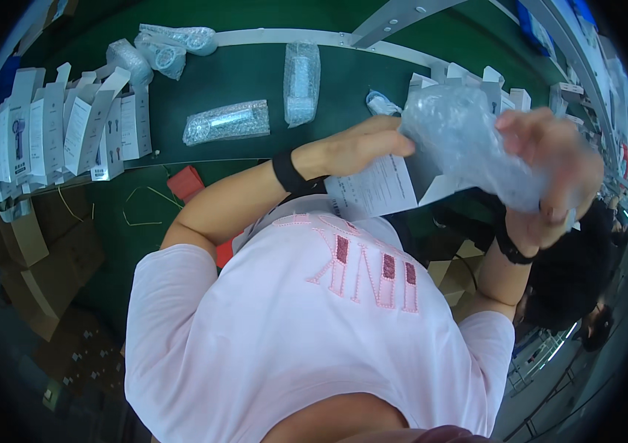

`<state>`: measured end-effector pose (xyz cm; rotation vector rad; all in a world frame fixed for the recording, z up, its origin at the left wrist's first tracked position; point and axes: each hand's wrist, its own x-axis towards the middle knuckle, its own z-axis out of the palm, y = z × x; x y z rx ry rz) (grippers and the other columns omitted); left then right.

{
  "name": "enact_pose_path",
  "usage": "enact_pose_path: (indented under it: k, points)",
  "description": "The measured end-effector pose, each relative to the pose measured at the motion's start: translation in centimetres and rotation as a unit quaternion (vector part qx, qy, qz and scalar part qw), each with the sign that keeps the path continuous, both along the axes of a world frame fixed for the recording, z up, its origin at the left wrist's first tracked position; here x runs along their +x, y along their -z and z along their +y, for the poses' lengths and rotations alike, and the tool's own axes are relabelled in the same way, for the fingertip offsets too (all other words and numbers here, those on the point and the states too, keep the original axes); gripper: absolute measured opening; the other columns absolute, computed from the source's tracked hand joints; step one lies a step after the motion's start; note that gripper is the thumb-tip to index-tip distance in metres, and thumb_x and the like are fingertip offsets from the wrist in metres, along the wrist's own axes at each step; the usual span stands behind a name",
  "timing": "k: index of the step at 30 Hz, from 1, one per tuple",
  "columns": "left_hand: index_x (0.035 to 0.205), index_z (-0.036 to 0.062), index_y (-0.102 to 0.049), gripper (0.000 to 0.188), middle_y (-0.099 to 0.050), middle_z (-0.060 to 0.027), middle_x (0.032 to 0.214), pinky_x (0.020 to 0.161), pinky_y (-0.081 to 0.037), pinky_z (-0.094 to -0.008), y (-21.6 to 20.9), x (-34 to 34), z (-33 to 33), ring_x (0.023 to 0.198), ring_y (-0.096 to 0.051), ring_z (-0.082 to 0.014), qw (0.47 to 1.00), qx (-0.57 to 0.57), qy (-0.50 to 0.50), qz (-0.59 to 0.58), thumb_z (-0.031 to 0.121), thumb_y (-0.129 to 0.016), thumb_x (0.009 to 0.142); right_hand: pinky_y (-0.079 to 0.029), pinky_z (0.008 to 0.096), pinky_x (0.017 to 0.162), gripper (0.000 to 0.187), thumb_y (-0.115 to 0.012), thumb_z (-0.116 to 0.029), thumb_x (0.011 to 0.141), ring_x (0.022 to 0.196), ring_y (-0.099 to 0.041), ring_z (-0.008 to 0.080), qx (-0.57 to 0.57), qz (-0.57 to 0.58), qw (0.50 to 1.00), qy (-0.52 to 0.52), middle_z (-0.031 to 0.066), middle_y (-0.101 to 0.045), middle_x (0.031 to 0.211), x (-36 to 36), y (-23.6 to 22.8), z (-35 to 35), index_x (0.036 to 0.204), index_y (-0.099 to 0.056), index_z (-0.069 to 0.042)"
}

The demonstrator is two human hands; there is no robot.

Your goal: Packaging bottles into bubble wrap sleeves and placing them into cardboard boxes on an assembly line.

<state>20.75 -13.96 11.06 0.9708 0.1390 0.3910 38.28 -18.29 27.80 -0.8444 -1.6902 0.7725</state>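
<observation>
My left hand (362, 150) grips an open white carton (373, 190) with small print on its side, tilted near my chest; its flaps stand apart. A crumpled clear bubble-wrap bag (451, 129) is over the carton's open end. My right hand (554, 166), smeared by motion, has its fingers on the bag's right end. Whatever the bag contains cannot be made out. On the green bench beyond lie two bubble-wrapped cylindrical items, one wrapped item (301, 85) upright in view and another wrapped item (227, 122) lying crosswise.
Several open white cartons (52, 136) stand in a row at the left, with wrapped items (162, 52) behind them. More white cartons (493, 80) are at the right. A metal frame (395, 21) crosses the bench's far side. Brown cardboard boxes (33, 273) sit below left.
</observation>
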Motion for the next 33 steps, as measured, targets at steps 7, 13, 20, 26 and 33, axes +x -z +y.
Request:
enact_pose_path:
  k: [7, 13, 20, 26, 33]
  points:
    - [0.116, -0.0073, -0.055, 0.047, -0.063, -0.0212, 0.094, 0.076, -0.047, -0.0360, -4.9, -1.1, -1.2, 0.083, -0.061, -0.0303, 0.974, 0.181, -0.133, 0.038, 0.027, -0.052, 0.083, -0.047, 0.0395, 0.078, 0.025, -0.062, -0.029, 0.088, 0.077, -0.052, 0.0201, -0.186, 0.103, 0.970, -0.116, 0.0059, -0.046, 0.084, 3.9, -3.4, -2.2, 0.095, -0.044, -0.013]
    - [0.116, -0.0081, -0.054, 0.053, -0.061, -0.0263, 0.099, 0.077, -0.049, -0.0417, -5.9, -0.5, -1.9, 0.086, -0.061, -0.0392, 0.923, 0.336, -0.182, 0.050, 0.036, -0.053, 0.087, -0.045, 0.0360, 0.080, 0.023, -0.051, -0.027, 0.094, 0.082, -0.052, 0.0225, -0.207, 0.159, 0.962, 0.086, 0.0102, -0.048, 0.088, 3.2, -2.7, -3.1, 0.101, -0.045, -0.006]
    - [0.116, -0.0075, -0.055, 0.054, -0.061, -0.0258, 0.098, 0.079, -0.047, -0.0429, -4.8, -0.4, -1.7, 0.084, -0.060, -0.0400, 0.871, 0.424, -0.233, 0.086, 0.037, -0.055, 0.086, -0.044, 0.0323, 0.094, 0.027, -0.049, -0.022, 0.097, 0.106, -0.058, 0.0214, -0.192, 0.069, 0.921, 0.332, 0.0117, -0.061, 0.112, 4.1, -0.3, -3.7, 0.112, -0.059, -0.001]
    - [0.117, -0.0078, -0.055, 0.052, -0.060, -0.0251, 0.096, 0.077, -0.047, -0.0408, -4.9, -0.4, -1.5, 0.082, -0.058, -0.0396, 0.866, 0.433, -0.230, 0.096, 0.035, -0.052, 0.087, -0.042, 0.0448, 0.102, 0.028, -0.049, -0.026, 0.095, 0.115, -0.054, 0.0290, -0.147, 0.385, 0.880, 0.238, 0.0176, -0.059, 0.117, 7.2, -3.1, -2.7, 0.110, -0.058, -0.004]
    - [0.124, -0.0073, -0.053, 0.051, -0.057, -0.0246, 0.091, 0.073, -0.045, -0.0415, -6.0, -1.3, -2.5, 0.076, -0.055, -0.0365, 0.917, 0.285, -0.260, 0.101, 0.030, -0.045, 0.090, -0.044, 0.0384, 0.086, 0.022, -0.050, -0.026, 0.094, 0.089, -0.054, 0.0242, -0.141, 0.321, 0.929, 0.120, 0.0105, -0.054, 0.092, 2.8, 1.3, -2.8, 0.099, -0.053, -0.005]
